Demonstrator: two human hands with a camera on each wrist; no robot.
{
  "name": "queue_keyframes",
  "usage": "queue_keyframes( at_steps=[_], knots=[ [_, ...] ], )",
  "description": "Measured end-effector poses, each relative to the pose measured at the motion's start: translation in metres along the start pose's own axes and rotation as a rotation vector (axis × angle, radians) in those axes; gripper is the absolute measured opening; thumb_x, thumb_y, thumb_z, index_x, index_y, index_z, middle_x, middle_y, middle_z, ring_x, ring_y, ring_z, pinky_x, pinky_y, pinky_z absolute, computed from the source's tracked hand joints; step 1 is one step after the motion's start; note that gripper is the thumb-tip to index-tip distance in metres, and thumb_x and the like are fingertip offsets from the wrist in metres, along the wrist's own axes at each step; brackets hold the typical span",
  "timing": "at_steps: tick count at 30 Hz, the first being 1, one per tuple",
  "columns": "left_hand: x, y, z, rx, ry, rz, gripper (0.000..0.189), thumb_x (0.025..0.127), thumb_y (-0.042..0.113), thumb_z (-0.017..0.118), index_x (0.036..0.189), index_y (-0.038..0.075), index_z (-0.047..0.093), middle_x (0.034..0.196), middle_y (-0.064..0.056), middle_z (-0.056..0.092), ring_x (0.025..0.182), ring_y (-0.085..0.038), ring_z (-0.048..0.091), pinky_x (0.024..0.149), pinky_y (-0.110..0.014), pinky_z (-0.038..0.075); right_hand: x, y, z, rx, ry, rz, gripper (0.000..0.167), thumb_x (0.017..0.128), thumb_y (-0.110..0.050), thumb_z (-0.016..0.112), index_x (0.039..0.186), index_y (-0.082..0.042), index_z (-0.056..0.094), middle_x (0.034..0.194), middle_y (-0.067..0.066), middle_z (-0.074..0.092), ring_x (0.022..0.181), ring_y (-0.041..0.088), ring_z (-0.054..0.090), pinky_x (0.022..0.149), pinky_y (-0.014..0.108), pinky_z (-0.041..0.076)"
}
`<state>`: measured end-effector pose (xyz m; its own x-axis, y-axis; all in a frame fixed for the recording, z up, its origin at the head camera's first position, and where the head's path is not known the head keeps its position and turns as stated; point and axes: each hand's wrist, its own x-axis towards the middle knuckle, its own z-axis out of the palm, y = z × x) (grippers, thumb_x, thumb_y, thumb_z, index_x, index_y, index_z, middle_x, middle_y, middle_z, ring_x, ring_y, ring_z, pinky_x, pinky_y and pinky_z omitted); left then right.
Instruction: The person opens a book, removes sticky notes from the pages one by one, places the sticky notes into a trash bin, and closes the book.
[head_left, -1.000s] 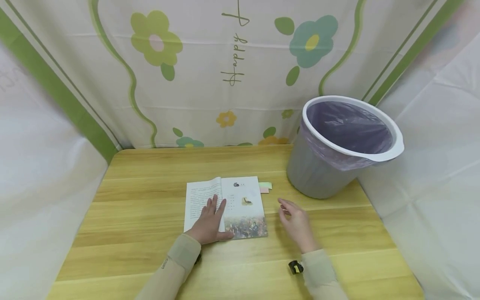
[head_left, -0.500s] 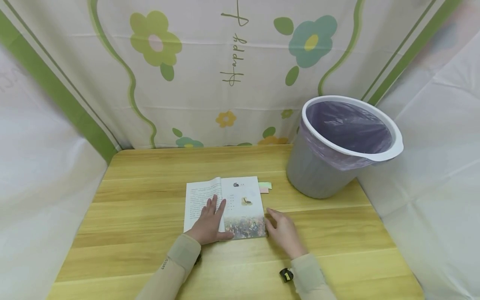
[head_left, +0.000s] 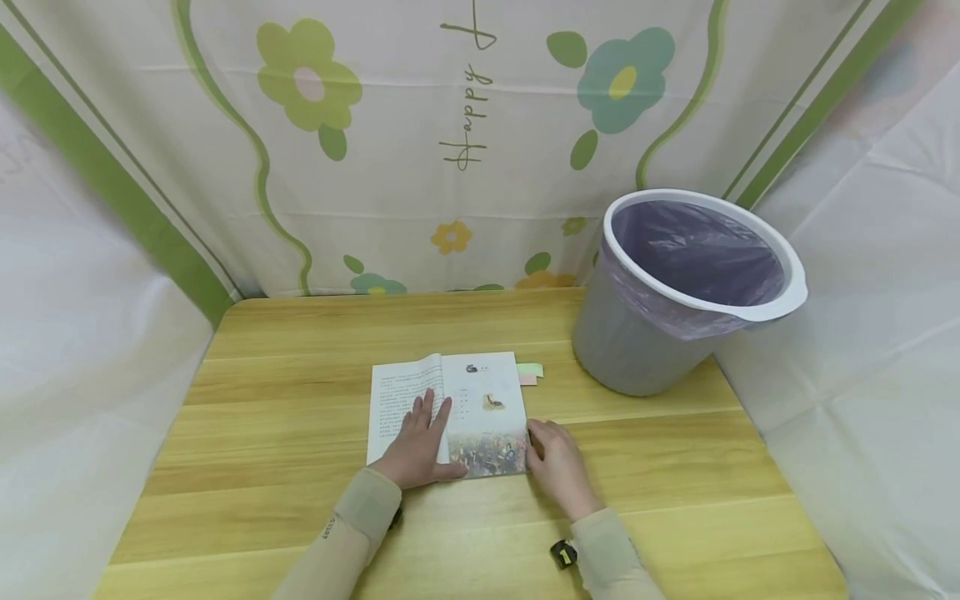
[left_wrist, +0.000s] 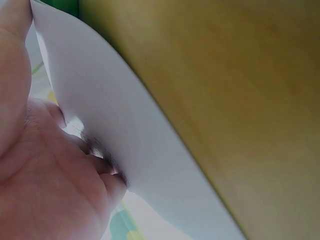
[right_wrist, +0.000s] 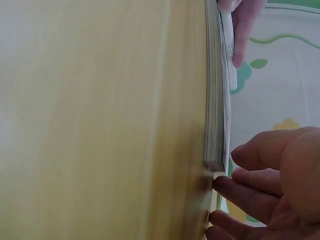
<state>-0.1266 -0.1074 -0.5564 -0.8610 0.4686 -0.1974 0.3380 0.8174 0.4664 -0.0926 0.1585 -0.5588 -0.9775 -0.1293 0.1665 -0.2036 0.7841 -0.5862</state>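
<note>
An open book [head_left: 486,375] lies on the wooden table, with text on its left page and small pictures above a flower scene on its right page. My left hand [head_left: 417,450] rests spread across the left page and the spine, its thumb reaching the lower right page. The left wrist view shows its palm [left_wrist: 50,185] beside a white page [left_wrist: 115,110]. At the book's right edge, my right hand [head_left: 558,467] has its thumb beside the page corner. Its fingertips rest on the table near the page block [right_wrist: 215,110], a gap showing between thumb and forefinger.
Green and pink sticky tabs [head_left: 530,370] stick out from the book's right side. A grey bin [head_left: 637,350] with a white rim and purple liner stands at the table's back right. Behind the table [head_left: 285,375] hangs a flowered white curtain [head_left: 390,192].
My right hand has moved left and slightly down, from beside the book to its right edge. My left hand and the book have stayed in place.
</note>
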Motion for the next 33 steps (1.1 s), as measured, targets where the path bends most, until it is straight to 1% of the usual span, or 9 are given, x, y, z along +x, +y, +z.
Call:
queue_keyframes(
  at_steps=[6,11,15,18,22,26,33],
  knots=[
    [0.001,-0.001,0.001,-0.003,-0.002,-0.001,0.114,0.082,0.064,0.069,0.16,0.007,0.007,0.161,-0.025,-0.011,0.147,-0.043,-0.006,0.117,-0.056,0.011,-0.001,-0.003,0.005,-0.012,0.019,-0.029,0.038,0.089,-0.003,0.071,0.125,0.007,0.064,0.126,0.02,0.064,0.12,0.045,0.055,0.102,0.055,0.042],
    [0.002,-0.002,0.003,-0.006,0.007,0.002,0.116,0.081,0.065,0.069,0.16,0.007,0.007,0.161,-0.025,-0.011,0.147,-0.043,-0.006,0.117,-0.057,0.012,-0.002,-0.008,0.006,0.007,0.019,0.012,0.038,0.09,-0.004,0.069,0.127,0.006,0.063,0.129,0.02,0.063,0.121,0.042,0.055,0.101,0.054,0.043],
    [0.002,-0.002,0.003,0.001,-0.004,-0.007,0.117,0.081,0.067,0.068,0.16,0.008,0.005,0.161,-0.024,-0.013,0.148,-0.042,-0.007,0.117,-0.056,0.011,-0.003,-0.012,0.006,0.052,0.019,0.055,0.04,0.09,-0.003,0.069,0.129,0.003,0.063,0.131,0.02,0.061,0.122,0.04,0.056,0.101,0.051,0.044],
    [0.001,-0.001,0.002,-0.006,-0.002,-0.006,0.116,0.081,0.065,0.069,0.16,0.007,0.006,0.161,-0.025,-0.013,0.147,-0.043,-0.006,0.117,-0.056,0.011,-0.004,-0.014,0.007,0.073,0.034,0.065,0.04,0.09,-0.003,0.068,0.13,0.002,0.063,0.132,0.02,0.06,0.121,0.039,0.057,0.1,0.05,0.045],
    [0.001,0.0,0.001,-0.004,0.01,0.004,0.115,0.082,0.063,0.07,0.159,0.005,0.009,0.161,-0.027,-0.01,0.147,-0.045,-0.004,0.116,-0.058,0.012,-0.005,-0.017,0.008,0.079,0.061,0.055,0.038,0.091,-0.003,0.067,0.129,0.0,0.065,0.132,0.02,0.06,0.119,0.038,0.058,0.097,0.049,0.048],
    [0.001,0.001,0.0,0.007,0.011,0.001,0.114,0.082,0.064,0.069,0.159,0.005,0.009,0.161,-0.027,-0.01,0.147,-0.045,-0.005,0.116,-0.058,0.013,-0.006,-0.02,0.008,0.077,0.083,0.047,0.038,0.091,-0.002,0.068,0.128,-0.003,0.066,0.133,0.02,0.06,0.119,0.037,0.059,0.094,0.047,0.05],
    [0.001,0.001,0.0,0.004,0.016,0.001,0.114,0.081,0.063,0.071,0.159,0.005,0.011,0.161,-0.027,-0.009,0.147,-0.046,-0.003,0.116,-0.058,0.014,-0.01,-0.026,0.008,0.042,0.091,0.003,0.047,0.083,0.004,0.071,0.129,-0.004,0.065,0.137,0.026,0.054,0.127,0.042,0.051,0.1,0.05,0.044]
  ],
)
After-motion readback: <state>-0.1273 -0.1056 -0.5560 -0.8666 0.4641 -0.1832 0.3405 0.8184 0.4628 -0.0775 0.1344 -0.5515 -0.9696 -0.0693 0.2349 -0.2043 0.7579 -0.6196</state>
